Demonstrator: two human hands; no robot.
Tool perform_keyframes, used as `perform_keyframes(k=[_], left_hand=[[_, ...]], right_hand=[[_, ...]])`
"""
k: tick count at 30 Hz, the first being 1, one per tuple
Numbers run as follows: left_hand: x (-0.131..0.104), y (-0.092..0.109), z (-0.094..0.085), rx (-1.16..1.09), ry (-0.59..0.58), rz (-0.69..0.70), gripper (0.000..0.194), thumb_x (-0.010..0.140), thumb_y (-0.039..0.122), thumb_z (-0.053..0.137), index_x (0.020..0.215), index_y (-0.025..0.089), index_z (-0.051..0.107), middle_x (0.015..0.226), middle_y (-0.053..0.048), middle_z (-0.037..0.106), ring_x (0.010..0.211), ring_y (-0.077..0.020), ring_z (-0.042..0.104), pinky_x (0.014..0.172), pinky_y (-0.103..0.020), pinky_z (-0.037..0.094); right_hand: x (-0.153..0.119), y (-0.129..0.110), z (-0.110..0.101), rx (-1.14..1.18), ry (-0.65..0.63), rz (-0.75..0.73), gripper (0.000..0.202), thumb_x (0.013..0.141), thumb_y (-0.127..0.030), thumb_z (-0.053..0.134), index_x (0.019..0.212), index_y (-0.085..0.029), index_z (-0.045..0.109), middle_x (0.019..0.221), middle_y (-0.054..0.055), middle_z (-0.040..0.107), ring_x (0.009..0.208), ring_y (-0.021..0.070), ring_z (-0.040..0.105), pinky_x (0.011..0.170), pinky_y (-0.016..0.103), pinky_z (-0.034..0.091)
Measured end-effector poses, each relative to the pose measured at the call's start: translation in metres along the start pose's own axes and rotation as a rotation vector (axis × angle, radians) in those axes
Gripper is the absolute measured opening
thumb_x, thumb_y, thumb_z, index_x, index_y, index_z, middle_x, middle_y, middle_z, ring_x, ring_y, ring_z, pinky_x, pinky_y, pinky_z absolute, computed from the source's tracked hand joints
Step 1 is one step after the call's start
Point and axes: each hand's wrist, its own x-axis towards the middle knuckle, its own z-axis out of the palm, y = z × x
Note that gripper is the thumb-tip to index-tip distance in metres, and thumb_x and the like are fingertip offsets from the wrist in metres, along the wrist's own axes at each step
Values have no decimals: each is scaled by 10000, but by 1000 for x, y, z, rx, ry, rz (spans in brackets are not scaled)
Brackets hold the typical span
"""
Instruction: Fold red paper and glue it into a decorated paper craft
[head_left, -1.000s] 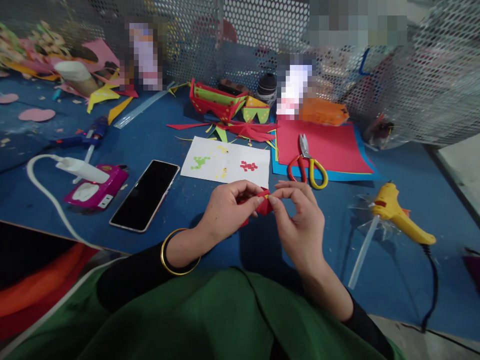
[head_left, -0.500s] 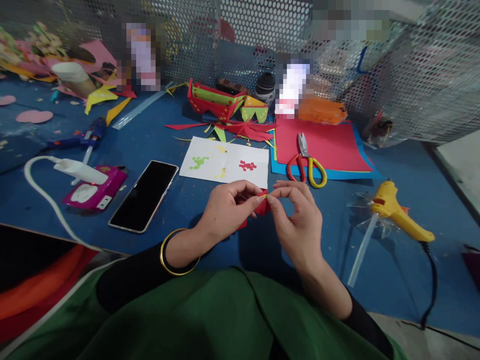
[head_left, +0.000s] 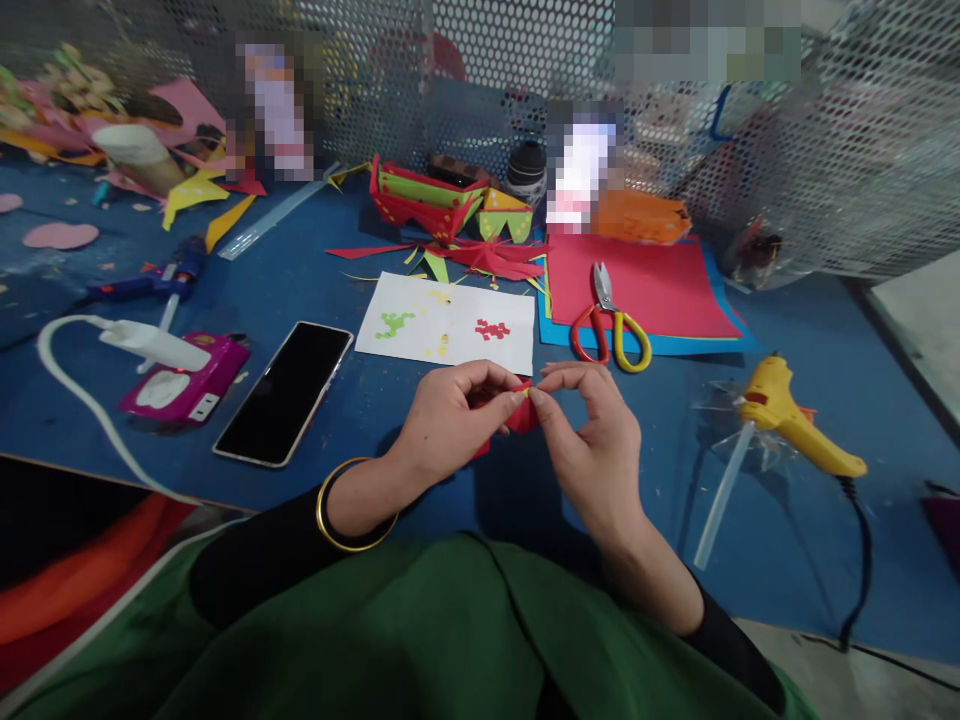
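Note:
My left hand is closed on a small red paper piece, gripped between thumb and fingers. A tiny yellow spot shows at the piece's upper edge, by the left thumb tip. From the other side, my right hand pinches at that same edge with thumb and forefinger. Much of the red piece is hidden behind the left fingers. Just beyond the hands lies a white card with small green, yellow and red paper bits on it. Red-and-yellow-handled scissors rest on red paper sheets behind my right hand.
A phone and a purple power socket lie to the left. At right is a yellow glue gun with its cord. Red-green paper shapes and red scraps sit behind the card. A blue glue gun lies far left.
The view has shifted slightly, so everything sits a little further left. Both hands keep their pinch at the red paper piece, with barely any finger movement.

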Motion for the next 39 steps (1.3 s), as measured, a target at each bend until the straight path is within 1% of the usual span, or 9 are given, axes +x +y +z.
perform_keyframes(k=[3,6,10,14,18,24,28,35,39], left_hand=[[1,-1,-1,-30,16,-10,118,792,269,748,818,158,718,748,-13,735,612,-113,644,610,-236,549],[3,-3,-3,-84,65,-22,144,775,291,782,825,164,738,781,-20,756,698,-132,677,706,-255,562],[5,-7,-4,-226,134,-54,195,733,332,830,807,172,748,807,-19,764,756,-146,683,780,-281,557],[7,-11,-3,-347,154,-83,208,690,313,867,790,172,751,802,-9,759,771,-139,674,807,-279,538],[6,-11,-2,-378,131,-122,218,672,308,880,787,173,755,800,-3,756,762,-133,666,815,-280,535],[5,-7,-2,-371,78,-173,182,683,295,853,776,170,756,782,-3,753,730,-133,661,779,-276,532],[6,-7,-3,-365,85,-183,160,672,274,842,753,169,752,756,0,743,700,-126,654,747,-271,526],[6,-8,-3,-338,90,-185,159,665,270,834,748,170,742,749,3,735,686,-122,646,718,-265,521],[7,-8,-4,-337,78,-176,154,670,274,833,744,175,742,754,2,733,695,-120,645,726,-264,521]], right_hand=[[-1,-3,-1,65,12,97,60,923,-289,624,958,-240,633,1006,37,710,1016,224,664,879,410,514],[-2,-5,-2,127,38,162,122,934,-331,623,1005,-232,636,1023,42,704,1028,220,650,882,403,513],[-1,-3,0,190,51,210,192,906,-370,661,1028,-227,622,992,44,699,987,211,650,808,375,519],[0,-3,3,282,-23,326,339,848,-404,714,1108,-214,605,837,12,696,799,180,646,692,341,502],[1,-6,5,441,-65,421,427,809,-394,736,1157,-199,583,800,1,718,766,170,668,728,349,526],[1,-6,4,486,-44,412,358,792,-352,740,1095,-216,606,743,-30,700,710,148,658,731,345,545],[0,-6,4,453,-65,393,351,801,-336,726,1108,-215,608,753,-26,705,721,152,666,732,348,548],[-1,-7,4,441,-57,381,352,802,-323,717,1113,-198,610,755,-25,701,728,150,658,755,354,546],[-1,-7,4,447,-63,385,353,800,-312,715,1117,-199,607,753,-28,699,726,149,654,759,355,542]])
